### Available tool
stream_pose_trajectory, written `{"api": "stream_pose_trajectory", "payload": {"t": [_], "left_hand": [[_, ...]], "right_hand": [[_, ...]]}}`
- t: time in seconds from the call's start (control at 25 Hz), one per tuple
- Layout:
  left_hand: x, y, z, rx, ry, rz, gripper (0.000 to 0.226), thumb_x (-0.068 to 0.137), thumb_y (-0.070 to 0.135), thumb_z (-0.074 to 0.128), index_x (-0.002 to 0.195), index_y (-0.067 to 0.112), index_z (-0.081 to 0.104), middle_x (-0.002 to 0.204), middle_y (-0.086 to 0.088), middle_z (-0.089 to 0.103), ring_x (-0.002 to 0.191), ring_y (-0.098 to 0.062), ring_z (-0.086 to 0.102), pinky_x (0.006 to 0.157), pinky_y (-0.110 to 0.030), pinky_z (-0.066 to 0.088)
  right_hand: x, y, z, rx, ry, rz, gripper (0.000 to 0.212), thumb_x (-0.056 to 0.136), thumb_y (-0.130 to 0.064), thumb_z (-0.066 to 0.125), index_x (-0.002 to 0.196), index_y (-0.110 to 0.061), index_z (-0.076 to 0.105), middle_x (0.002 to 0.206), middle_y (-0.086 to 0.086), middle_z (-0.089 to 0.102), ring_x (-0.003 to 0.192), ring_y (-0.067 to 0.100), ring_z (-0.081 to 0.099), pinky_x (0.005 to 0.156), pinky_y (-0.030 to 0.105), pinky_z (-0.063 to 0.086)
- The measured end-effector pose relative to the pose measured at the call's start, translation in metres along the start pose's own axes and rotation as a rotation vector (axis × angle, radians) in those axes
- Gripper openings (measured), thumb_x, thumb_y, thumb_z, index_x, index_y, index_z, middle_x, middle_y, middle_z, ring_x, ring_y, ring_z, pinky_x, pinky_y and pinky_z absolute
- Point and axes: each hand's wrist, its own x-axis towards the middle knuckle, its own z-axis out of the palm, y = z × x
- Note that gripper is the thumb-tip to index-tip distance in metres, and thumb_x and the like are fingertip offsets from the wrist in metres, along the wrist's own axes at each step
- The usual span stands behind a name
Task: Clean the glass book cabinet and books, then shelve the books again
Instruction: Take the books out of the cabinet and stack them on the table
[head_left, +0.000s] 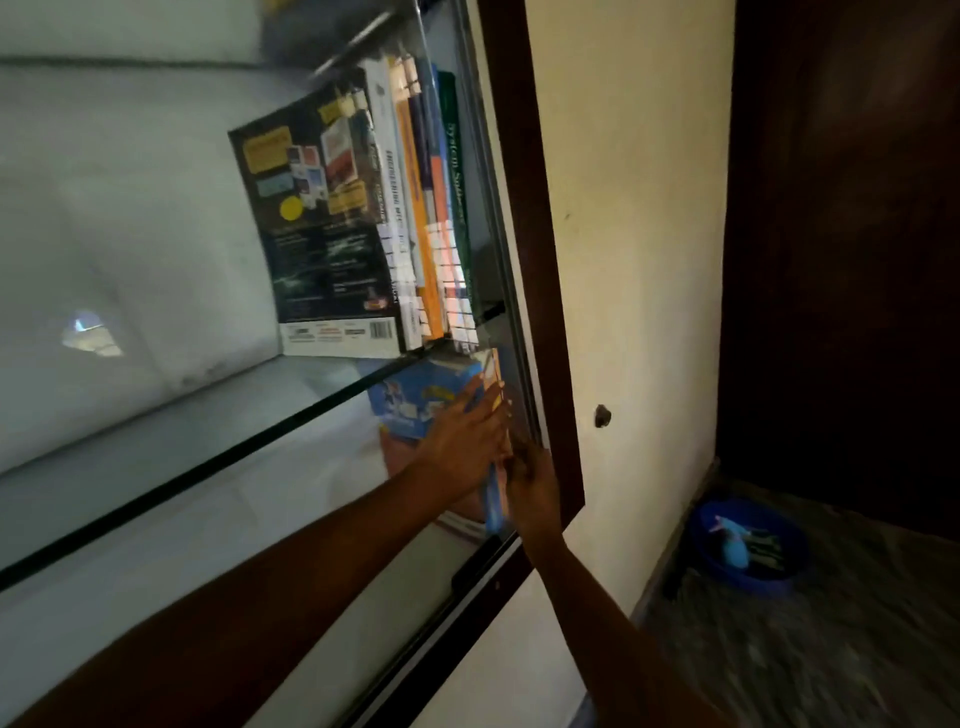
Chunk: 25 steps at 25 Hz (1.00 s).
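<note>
Flat and straight-fingered, the left hand (467, 434) presses on the cover of a blue paperback book (410, 400) standing on the lower level of the cabinet. The right hand (532, 480) is just beside it at the book's outer edge. Motion blur smears its fingers, so I cannot tell whether they pinch the book or only touch it. Both forearms are dim and cut off at the bottom, and the hands hide the book's lower part.

On the floor to the right, a round blue plastic bowl (748, 551) holds a pale blue item too blurred to name. A dark brown wooden cabinet frame (540, 260) runs along a cream wall (639, 234).

A clear glass shelf (260, 441) crosses above the hands. On it stands a tight row of upright books. A large black-covered book (322, 228) shows its barcoded back, with white and orange spines beside it. A green-spined book (454, 171) is nearest the frame. Pale reflections patch the row's lower spines.
</note>
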Motion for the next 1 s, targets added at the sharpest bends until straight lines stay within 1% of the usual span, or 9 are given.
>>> {"api": "stream_pose_trajectory", "payload": {"t": [0.04,0.16,0.28,0.52,0.6,0.68,0.8,0.92,1.0], "left_hand": [[0.002,-0.004,0.000,0.046,-0.045,-0.017,0.039,0.084,0.027,0.042,0.108,0.017,0.072,0.119,0.001,0.066,0.123,-0.022,0.054,0.114,-0.047,0.013],[0.005,-0.012,-0.001,0.084,-0.016,-0.032,0.044,0.091,0.031,0.040,0.127,0.014,0.059,0.137,-0.004,0.052,0.138,-0.027,0.032,0.114,-0.048,0.003],[0.006,-0.007,-0.009,0.065,-0.019,-0.069,0.037,0.088,0.033,0.043,0.109,0.022,0.071,0.119,0.003,0.065,0.129,-0.023,0.046,0.114,-0.047,0.006],[-0.019,0.001,-0.001,-0.012,-0.012,-0.087,0.032,0.066,0.045,0.073,0.090,0.024,0.075,0.103,0.003,0.070,0.117,-0.023,0.058,0.111,-0.046,0.015],[-0.035,-0.001,0.000,-0.007,-0.022,-0.101,0.040,0.066,0.043,0.075,0.099,0.021,0.072,0.110,0.000,0.068,0.121,-0.025,0.054,0.112,-0.046,0.011],[-0.055,0.003,0.008,-0.024,-0.030,-0.157,0.044,0.077,0.040,0.070,0.114,0.017,0.063,0.124,-0.006,0.060,0.130,-0.029,0.043,0.115,-0.054,0.011],[-0.084,0.002,-0.004,-0.165,0.101,-0.133,0.035,0.072,0.030,0.076,0.102,0.015,0.070,0.111,-0.007,0.067,0.119,-0.031,0.055,0.101,-0.054,0.040],[-0.118,-0.003,-0.021,-0.143,0.259,-0.138,0.033,0.063,0.026,0.077,0.093,0.013,0.074,0.100,-0.005,0.071,0.109,-0.027,0.063,0.109,-0.050,0.034],[-0.141,-0.005,-0.022,-0.140,0.283,-0.141,0.036,0.066,0.025,0.072,0.099,0.010,0.073,0.106,-0.007,0.070,0.113,-0.027,0.060,0.114,-0.048,0.017]], "right_hand": [[0.003,0.003,-0.004,-0.006,-0.051,0.029,0.044,0.089,-0.036,0.043,0.115,-0.003,0.058,0.117,0.009,0.060,0.106,0.018,0.056,0.089,0.020,0.043],[0.007,-0.002,-0.011,0.071,-0.102,0.105,0.022,0.095,-0.013,0.049,0.115,-0.012,0.058,0.112,-0.003,0.057,0.106,0.013,0.054,0.080,0.005,0.040],[0.010,0.001,-0.009,0.076,-0.034,0.079,0.023,0.092,-0.003,0.051,0.113,0.000,0.062,0.111,0.009,0.063,0.101,0.018,0.058,0.074,-0.001,0.038],[-0.008,0.003,-0.004,0.106,-0.090,0.106,0.021,0.096,-0.008,0.046,0.108,-0.002,0.063,0.109,0.018,0.063,0.080,-0.005,0.060,0.070,0.004,0.041],[-0.021,0.000,0.002,0.113,-0.104,0.074,0.018,0.095,-0.007,0.048,0.102,-0.012,0.064,0.107,0.016,0.064,0.079,-0.009,0.058,0.076,0.009,0.045],[-0.039,-0.003,0.011,0.161,-0.124,0.060,0.014,0.095,-0.018,0.050,0.101,-0.016,0.062,0.106,0.011,0.062,0.093,0.003,0.060,0.091,0.024,0.047],[-0.061,-0.004,0.023,0.168,-0.137,0.070,0.055,0.077,-0.061,0.053,0.108,-0.016,0.062,0.107,0.002,0.060,0.104,0.018,0.055,0.096,0.035,0.046],[-0.086,-0.010,0.035,0.140,-0.158,0.042,0.019,0.094,-0.016,0.052,0.110,-0.011,0.062,0.108,0.003,0.061,0.105,0.017,0.054,0.100,0.035,0.043],[-0.105,-0.016,0.043,0.162,-0.187,0.039,0.024,0.093,0.000,0.050,0.113,-0.006,0.061,0.112,0.003,0.059,0.105,0.016,0.053,0.095,0.020,0.043]]}}
